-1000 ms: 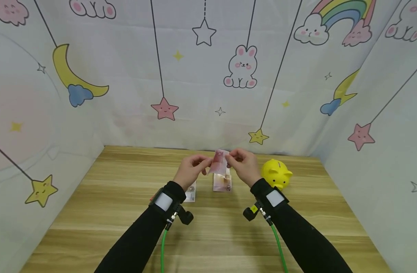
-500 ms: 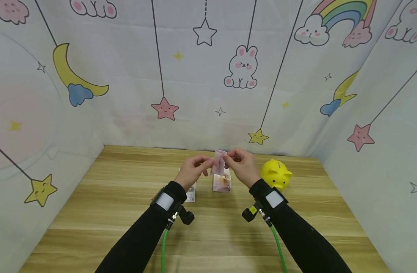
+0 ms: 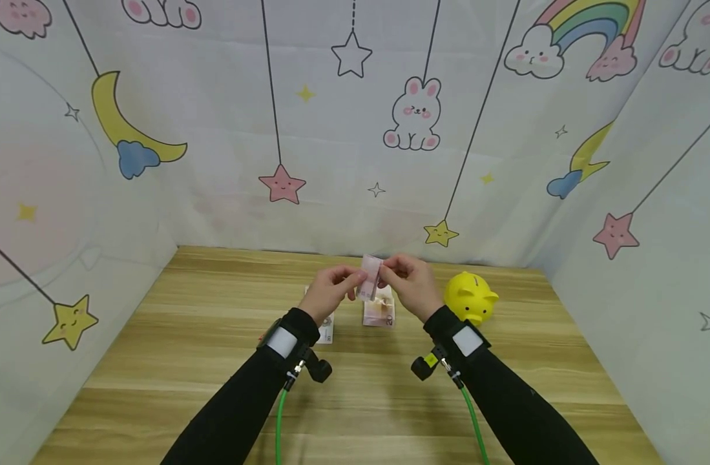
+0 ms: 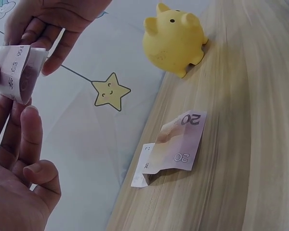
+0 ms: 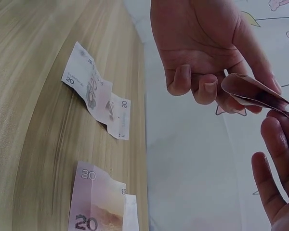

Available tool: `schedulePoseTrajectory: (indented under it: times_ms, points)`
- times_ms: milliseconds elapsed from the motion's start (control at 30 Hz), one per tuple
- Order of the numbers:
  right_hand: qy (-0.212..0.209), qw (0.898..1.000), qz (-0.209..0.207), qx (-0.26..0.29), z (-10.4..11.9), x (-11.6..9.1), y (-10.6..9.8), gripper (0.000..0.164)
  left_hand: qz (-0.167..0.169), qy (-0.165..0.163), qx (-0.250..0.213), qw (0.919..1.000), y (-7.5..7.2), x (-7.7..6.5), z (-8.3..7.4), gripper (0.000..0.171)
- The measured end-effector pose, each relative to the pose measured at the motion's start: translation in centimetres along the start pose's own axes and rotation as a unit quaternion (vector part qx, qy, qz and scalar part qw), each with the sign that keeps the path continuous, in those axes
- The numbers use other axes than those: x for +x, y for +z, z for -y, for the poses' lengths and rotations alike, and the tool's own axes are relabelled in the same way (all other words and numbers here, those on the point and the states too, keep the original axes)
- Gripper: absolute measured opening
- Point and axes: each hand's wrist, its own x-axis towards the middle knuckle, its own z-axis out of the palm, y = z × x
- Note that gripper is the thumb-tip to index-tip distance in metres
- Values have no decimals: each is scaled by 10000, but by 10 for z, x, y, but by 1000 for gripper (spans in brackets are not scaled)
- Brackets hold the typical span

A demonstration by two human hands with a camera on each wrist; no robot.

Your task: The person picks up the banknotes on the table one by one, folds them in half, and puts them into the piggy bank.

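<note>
Both hands hold a pinkish banknote (image 3: 369,278) above the table, folded over into a narrow strip. My left hand (image 3: 330,289) pinches its left side between thumb and fingers. On the other side, the right hand (image 3: 413,284) pinches the right edge. The left wrist view shows the folded note (image 4: 13,72) with its layers curving apart at the bend. Beneath it lies a creased, purple-and-tan 20 banknote (image 4: 178,144) on a whitish piece of paper. Partly behind my left wrist, other pale 20 banknotes (image 5: 94,89) lie on the tabletop.
A yellow piggy bank (image 3: 469,296) with a slot on top stands right of the right hand. The wooden table (image 3: 366,400) meets a printed cloth backdrop (image 3: 343,213) behind and on both sides. Green cables (image 3: 474,413) run from both wrists.
The note in the hands has been folded over: its red printed face was spread out a second ago, and now a narrower, paler strip shows. Both hands stay nearly in place.
</note>
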Motion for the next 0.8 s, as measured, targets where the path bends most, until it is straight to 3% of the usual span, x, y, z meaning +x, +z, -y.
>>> schedulePoseTrajectory:
  times_ms: [367, 800]
  points:
    - [-33, 9991, 379, 206, 0, 0, -1, 16, -76, 101, -23, 9999, -1, 1, 0, 26]
    - [-221, 9978, 498, 381, -1, 1, -2, 27, -188, 178, -132, 9996, 0, 2, 0, 26]
